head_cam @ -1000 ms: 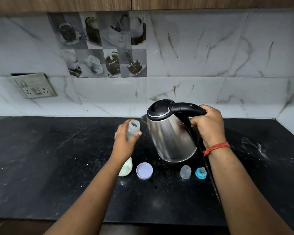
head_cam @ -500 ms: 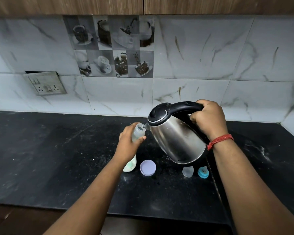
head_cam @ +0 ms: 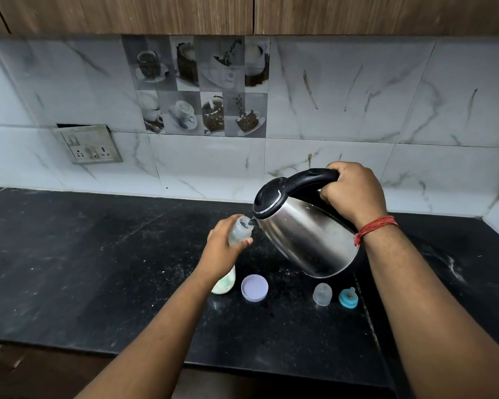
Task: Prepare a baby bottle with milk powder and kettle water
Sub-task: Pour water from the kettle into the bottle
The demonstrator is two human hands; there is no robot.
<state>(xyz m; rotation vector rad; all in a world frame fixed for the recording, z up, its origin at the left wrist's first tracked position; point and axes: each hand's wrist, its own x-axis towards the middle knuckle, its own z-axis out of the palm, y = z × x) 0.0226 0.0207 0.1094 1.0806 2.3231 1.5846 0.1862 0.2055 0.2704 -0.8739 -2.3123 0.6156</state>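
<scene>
Tipped further since 1 s ago, the kettle (head_cam: pixel 306 231) now leans spout-down toward 9 o'clock, its spout right at the mouth of the baby bottle (head_cam: pixel 239 230), where before it stood nearly upright beside it. Kettle body is brushed stainless steel, rounded & tapering up to a glossy black plastic lid w/ a curved black handle. Right hand (head_cam: pixel 355 194) grips that handle, fingers wrapped tight round it, a red thread band at the wrist. Left hand (head_cam: pixel 224 251) holds the bottle, fingers & thumb curled round its translucent ribbed neck; bottle is off-center at approx 9 o'clock of the kettle, tilted slightly, its lower part pale w/ greenish print showing below the hand, just at the countertop (head_cam: pixel 98 269). Whether its base touches the slab can't tell. Counter is black polished stone, speckled & dusty w/ white flecks. At 6 o'clock of the bottle, just beside it, lies a round lilac plastic lid (head_cam: pixel 254 287), flat, rim up. Below the kettle at approx 6 o'clock sit a small clear domed cap (head_cam: pixel 322 294) & next to it a teal screw ring w/ teat (head_cam: pixel 348 298). Backsplash is white marble-look tile w/ grey veins, a coffee-cup print panel at 12 o'clock, a metal socket plate (head_cam: pixel 90 145) at approx 10 o'clock.
</scene>
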